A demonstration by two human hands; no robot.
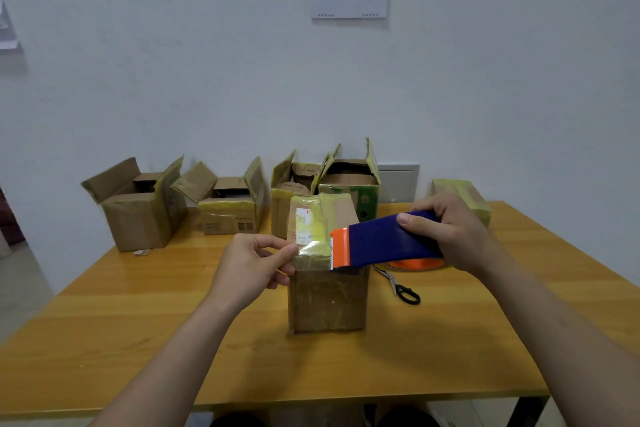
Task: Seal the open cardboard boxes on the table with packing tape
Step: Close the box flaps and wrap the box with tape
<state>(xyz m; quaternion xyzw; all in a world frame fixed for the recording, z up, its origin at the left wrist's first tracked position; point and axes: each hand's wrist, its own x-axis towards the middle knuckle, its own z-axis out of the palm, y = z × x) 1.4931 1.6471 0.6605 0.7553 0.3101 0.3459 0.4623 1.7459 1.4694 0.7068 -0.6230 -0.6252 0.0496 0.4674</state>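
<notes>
A small cardboard box (327, 298) stands at the middle of the wooden table (138, 340), its top flaps folded down and covered in old yellowish tape. My right hand (450, 232) grips a blue tape dispenser (384, 239) with an orange toothed cutter, held just above the box's top right edge. My left hand (252, 267) pinches the free end of the clear tape (311, 250), stretched from the cutter over the box top. Several open boxes stand at the table's back: one (138, 208) at the left, another (232, 204) beside it, a third (291, 191) and a green-fronted one (349, 184).
Black-handled scissors (401, 288) lie right of the middle box. An orange tape roll (415, 264) lies flat behind them under the dispenser. A closed taped box (464, 196) sits at the back right. A paper scrap (142, 252) lies by the left box. A wall runs behind the table.
</notes>
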